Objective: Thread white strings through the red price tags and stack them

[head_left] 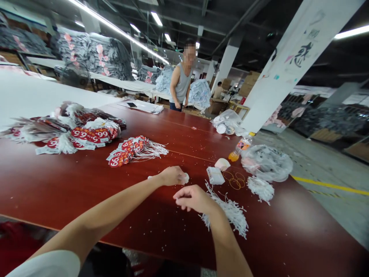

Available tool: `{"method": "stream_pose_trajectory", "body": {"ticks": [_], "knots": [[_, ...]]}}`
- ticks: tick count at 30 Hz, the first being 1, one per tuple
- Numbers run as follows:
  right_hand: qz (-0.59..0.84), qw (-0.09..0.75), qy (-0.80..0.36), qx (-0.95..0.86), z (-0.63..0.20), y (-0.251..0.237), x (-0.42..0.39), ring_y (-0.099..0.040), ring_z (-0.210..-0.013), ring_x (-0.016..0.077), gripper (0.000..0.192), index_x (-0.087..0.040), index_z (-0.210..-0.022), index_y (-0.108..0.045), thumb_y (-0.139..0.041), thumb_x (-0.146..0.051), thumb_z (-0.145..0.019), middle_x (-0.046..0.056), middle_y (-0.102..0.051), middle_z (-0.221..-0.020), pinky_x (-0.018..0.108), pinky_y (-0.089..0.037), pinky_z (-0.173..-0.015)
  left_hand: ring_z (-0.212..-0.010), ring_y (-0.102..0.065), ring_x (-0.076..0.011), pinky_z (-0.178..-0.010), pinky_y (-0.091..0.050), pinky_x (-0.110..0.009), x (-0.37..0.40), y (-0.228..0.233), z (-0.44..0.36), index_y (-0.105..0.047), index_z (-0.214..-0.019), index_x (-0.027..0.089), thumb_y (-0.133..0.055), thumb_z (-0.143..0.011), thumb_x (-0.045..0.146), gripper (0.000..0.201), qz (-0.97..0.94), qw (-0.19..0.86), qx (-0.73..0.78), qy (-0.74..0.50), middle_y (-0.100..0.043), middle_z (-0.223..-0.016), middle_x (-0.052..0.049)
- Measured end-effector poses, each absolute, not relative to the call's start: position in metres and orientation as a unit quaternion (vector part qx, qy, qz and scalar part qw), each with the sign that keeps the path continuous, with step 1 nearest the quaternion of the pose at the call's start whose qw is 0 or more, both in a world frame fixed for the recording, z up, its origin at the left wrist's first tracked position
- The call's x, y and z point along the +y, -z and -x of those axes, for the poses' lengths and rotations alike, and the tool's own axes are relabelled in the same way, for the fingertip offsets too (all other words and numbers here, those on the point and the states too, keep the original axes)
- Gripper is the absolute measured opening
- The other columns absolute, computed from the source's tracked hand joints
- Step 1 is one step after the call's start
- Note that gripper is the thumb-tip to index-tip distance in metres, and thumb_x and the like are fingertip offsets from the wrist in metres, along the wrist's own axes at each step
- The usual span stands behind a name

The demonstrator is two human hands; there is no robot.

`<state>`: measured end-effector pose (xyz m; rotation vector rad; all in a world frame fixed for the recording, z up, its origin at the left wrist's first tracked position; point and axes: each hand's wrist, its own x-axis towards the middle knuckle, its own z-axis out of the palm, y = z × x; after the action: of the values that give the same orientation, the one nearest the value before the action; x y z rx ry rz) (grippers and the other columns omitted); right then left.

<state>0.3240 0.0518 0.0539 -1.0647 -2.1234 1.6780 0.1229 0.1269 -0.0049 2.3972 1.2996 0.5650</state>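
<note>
My left hand rests on the dark red table, closed around a small white piece that pokes out by the fingers. Just below it, my right hand has its fingers curled together; whether it pinches anything is unclear. A heap of white strings lies under and beside my right wrist. A small white packet and a pale lump sit just beyond my hands. A fanned bundle of red "66" tags with white strings lies further left.
Larger piles of red tags cover the far left. Rubber bands, another string tuft, clear plastic bags and a tipped bottle lie to the right near the table edge. A person stands at the far end.
</note>
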Motion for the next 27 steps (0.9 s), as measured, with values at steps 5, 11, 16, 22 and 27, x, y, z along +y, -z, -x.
{"method": "stream_pose_trajectory", "body": {"ticks": [5, 11, 16, 22, 27], "knots": [[0.327, 0.032, -0.59, -0.738, -0.31, -0.041, 0.049, -0.053, -0.05, 0.0094, 0.021, -0.017, -0.087, -0.072, -0.072, -0.036, -0.078, -0.004, -0.06, -0.059, 0.019, -0.042, -0.049, -0.085, -0.063, -0.0164, -0.076, -0.045, -0.023, 0.123, -0.001, -0.132, -0.076, -0.088, 0.024, -0.057, -0.091, 0.024, 0.019, -0.854, 0.145, 0.461, -0.193, -0.069, -0.094, -0.001], [0.287, 0.091, -0.56, -0.772, -0.303, -0.032, 0.058, -0.052, -0.061, 0.0102, 0.017, -0.018, -0.087, -0.074, -0.065, -0.033, -0.085, -0.002, -0.067, -0.074, 0.02, -0.039, -0.056, -0.089, -0.061, -0.0228, -0.085, -0.041, -0.037, 0.109, 0.003, -0.156, -0.071, -0.087, 0.021, -0.056, -0.094, 0.029, 0.018, -0.838, -0.035, 0.501, -0.212, -0.067, -0.089, -0.006], [0.376, 0.268, -0.346, -0.817, -0.302, -0.031, 0.057, -0.052, -0.064, 0.0143, 0.026, -0.019, -0.079, -0.068, -0.051, -0.031, -0.094, 0.001, -0.063, -0.07, 0.024, -0.037, -0.063, -0.087, -0.064, -0.0185, -0.081, -0.045, -0.032, 0.071, -0.009, -0.126, -0.068, -0.097, 0.022, -0.054, -0.098, 0.032, 0.017, -0.753, 0.04, 0.547, -0.364, -0.071, -0.095, -0.004], [0.42, 0.259, -0.194, -0.848, -0.29, -0.024, 0.065, -0.052, -0.061, 0.0186, 0.028, -0.023, -0.079, -0.06, -0.043, -0.035, -0.099, 0.002, -0.061, -0.068, 0.028, -0.034, -0.061, -0.072, -0.064, -0.012, -0.068, -0.048, -0.023, 0.015, -0.012, -0.096, -0.063, -0.098, 0.022, -0.056, -0.094, 0.026, 0.009, -0.671, 0.142, 0.569, -0.454, -0.071, -0.09, 0.001], [0.408, 0.249, -0.205, -0.854, -0.281, -0.021, 0.059, -0.049, -0.06, 0.0179, 0.029, -0.023, -0.074, -0.054, -0.043, -0.034, -0.098, 0.001, -0.057, -0.066, 0.028, -0.033, -0.059, -0.08, -0.067, -0.0151, -0.073, -0.05, -0.025, 0.007, -0.001, -0.088, -0.063, -0.102, 0.022, -0.054, -0.095, 0.023, 0.012, -0.712, 0.098, 0.539, -0.439, -0.072, -0.092, -0.001]]}}
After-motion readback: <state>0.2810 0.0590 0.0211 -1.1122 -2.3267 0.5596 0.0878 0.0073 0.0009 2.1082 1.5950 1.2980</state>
